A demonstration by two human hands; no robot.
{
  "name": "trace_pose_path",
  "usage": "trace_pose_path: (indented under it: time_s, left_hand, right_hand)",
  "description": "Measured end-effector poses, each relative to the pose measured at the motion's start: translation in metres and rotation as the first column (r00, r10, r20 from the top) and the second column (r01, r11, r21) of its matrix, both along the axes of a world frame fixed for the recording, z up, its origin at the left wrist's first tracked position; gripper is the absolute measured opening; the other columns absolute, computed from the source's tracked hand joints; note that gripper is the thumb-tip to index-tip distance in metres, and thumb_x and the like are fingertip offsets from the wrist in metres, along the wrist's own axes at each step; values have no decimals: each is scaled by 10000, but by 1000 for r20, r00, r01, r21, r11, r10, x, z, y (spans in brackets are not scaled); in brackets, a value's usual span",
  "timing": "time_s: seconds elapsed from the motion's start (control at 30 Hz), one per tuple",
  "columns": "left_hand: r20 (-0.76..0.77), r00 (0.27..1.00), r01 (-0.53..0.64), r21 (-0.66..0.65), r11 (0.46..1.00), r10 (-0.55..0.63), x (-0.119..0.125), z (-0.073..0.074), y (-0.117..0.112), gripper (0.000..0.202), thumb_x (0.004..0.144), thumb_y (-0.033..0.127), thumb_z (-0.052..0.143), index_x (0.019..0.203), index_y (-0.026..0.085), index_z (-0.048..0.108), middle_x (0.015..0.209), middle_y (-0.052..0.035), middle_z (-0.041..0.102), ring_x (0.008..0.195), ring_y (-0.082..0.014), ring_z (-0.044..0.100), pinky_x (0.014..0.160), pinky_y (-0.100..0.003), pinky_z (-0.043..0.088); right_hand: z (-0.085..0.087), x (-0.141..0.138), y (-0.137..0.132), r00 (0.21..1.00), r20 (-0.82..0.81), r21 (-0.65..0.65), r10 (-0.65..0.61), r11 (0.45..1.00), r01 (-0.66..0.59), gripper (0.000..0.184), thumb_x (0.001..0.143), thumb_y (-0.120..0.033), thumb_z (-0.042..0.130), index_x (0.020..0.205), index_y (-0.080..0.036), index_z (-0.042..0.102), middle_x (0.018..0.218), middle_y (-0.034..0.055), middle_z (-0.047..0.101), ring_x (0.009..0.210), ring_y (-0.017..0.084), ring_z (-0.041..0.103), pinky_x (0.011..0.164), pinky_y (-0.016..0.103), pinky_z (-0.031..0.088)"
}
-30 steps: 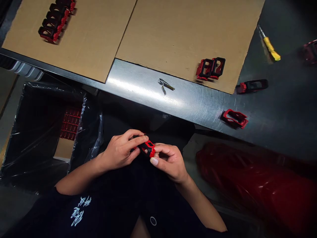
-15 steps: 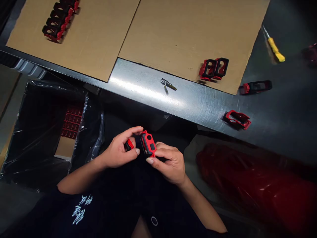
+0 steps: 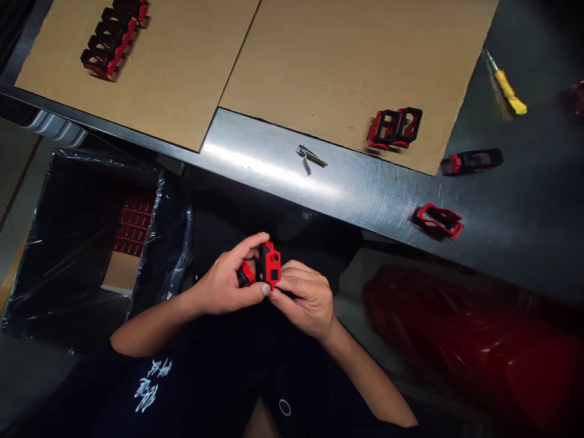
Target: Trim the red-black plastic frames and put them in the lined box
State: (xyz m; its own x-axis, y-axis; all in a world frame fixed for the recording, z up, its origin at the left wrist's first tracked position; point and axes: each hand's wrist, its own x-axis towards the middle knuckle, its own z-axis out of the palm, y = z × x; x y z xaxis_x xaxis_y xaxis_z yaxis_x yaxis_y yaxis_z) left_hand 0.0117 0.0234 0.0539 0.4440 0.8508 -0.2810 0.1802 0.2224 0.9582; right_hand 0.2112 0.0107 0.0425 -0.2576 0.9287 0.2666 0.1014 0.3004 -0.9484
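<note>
The left hand (image 3: 223,283) and the right hand (image 3: 306,298) were close together and clamped on a red-and-black plastic part (image 3: 270,264), which stood upright between them, held just above the person's lap. The left thumb and fingers also curled around a smaller red piece (image 3: 245,275) just beside it; I could not tell whether the two were joined.

Beyond the hands lay a steel table (image 3: 360,194) with two cardboard sheets (image 3: 347,73) on it. A small metal clipper (image 3: 311,156) lay on the bare steel. A pair of red-and-black frames (image 3: 395,129) sat on the cardboard, and a row of frames (image 3: 109,42) lay further left. Two more frames (image 3: 472,161) (image 3: 439,221) and a yellow screwdriver (image 3: 505,83) lay on the steel. Below the table, left, stood a plastic-lined box (image 3: 91,243) holding red parts (image 3: 133,224); a red plastic bag (image 3: 469,340) lay right.
</note>
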Motion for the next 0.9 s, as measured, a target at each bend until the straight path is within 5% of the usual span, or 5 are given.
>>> trace_pose_path:
  time_s: [0.47,0.63,0.9]
  left_hand:
    - [18,998,59,-14,998,-59,0,1,5,853,810,307,793,1546,231,370,1122,-91,732,929,-223,753,869,-366,631]
    - [-86,996,26,4,1000,-26,1,5,5,826,772,317,814,1496,222,427,977,-23,717,778,-155,707,728,-271,596]
    - [-76,997,-4,-77,997,-2,2,8,3,808,775,328,809,1485,220,440,932,-19,719,771,-157,703,720,-268,574]
  right_hand:
    - [-6,-1,1,999,37,-7,37,999,-37,158,903,-153,688,901,-256,808,729,27,773,636,179,666,633,335,552]
    - [-8,-2,0,997,28,-143,67,988,-62,125,886,-187,705,790,-232,771,637,13,694,606,163,613,604,312,508]
    - [-6,5,1,987,-120,-379,103,914,-142,50,829,-179,706,833,-208,746,721,15,703,662,162,639,673,306,523]
